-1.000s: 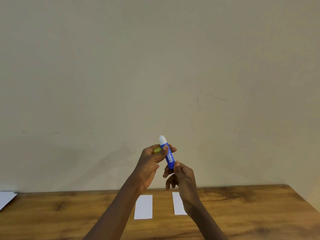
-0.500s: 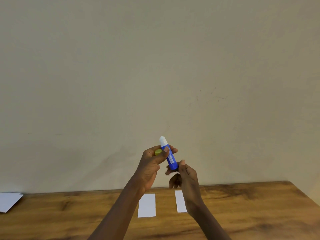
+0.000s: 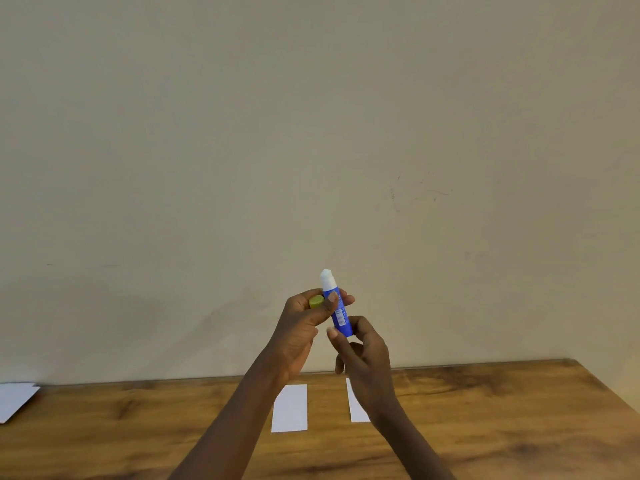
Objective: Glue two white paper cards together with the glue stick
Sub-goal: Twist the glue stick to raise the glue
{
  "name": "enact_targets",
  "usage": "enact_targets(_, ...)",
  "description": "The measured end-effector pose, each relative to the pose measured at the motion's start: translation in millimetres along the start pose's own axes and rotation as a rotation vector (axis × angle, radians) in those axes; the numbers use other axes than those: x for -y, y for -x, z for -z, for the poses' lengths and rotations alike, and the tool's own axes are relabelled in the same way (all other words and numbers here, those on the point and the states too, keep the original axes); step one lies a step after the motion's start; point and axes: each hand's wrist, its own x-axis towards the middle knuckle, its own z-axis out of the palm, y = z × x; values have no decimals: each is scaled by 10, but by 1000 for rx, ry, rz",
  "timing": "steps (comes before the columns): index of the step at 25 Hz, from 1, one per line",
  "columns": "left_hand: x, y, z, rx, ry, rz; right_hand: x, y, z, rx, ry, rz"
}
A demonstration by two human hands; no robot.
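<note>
Both hands are raised above the table [image 3: 485, 427], in front of the plain wall [image 3: 311, 133]. The left hand [image 3: 301, 327] grips the glue stick [image 3: 337, 311] around its upper blue body, thumb across the front and fingers behind, and also holds the yellow cap [image 3: 316, 301] tucked against the palm, just left of the stick. The stick stands nearly upright, tilted slightly left at the top, with its white glue tip bare above the fingers. The right hand [image 3: 363, 355] pinches the stick's bottom end between thumb and fingertips.

Two white cards lie flat on the table below the hands, side by side with a gap between them. The left card [image 3: 289, 408] is in full view; the right card [image 3: 355, 405] is partly hidden by the right wrist. More white paper [image 3: 14, 400] lies at the table's far left edge, well apart from the cards.
</note>
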Motion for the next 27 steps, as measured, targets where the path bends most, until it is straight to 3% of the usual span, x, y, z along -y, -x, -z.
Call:
enact_targets(7,123,11,65,6,30,22,3,43,3,145,-243,-221)
enact_targets(11,121,28,61,-6,-18,29,-39,41,-40,-15,-119,-99)
enact_targets(18,174,41,44,-40,11,100,-96,10,-1,14,-318,-171)
enact_targets(24,359,86,85,-68,57,133,-223,107,-62,24,-263,-95)
enact_targets(27,522,117,119,-72,96,171,-366,147,-118,20,-324,-168)
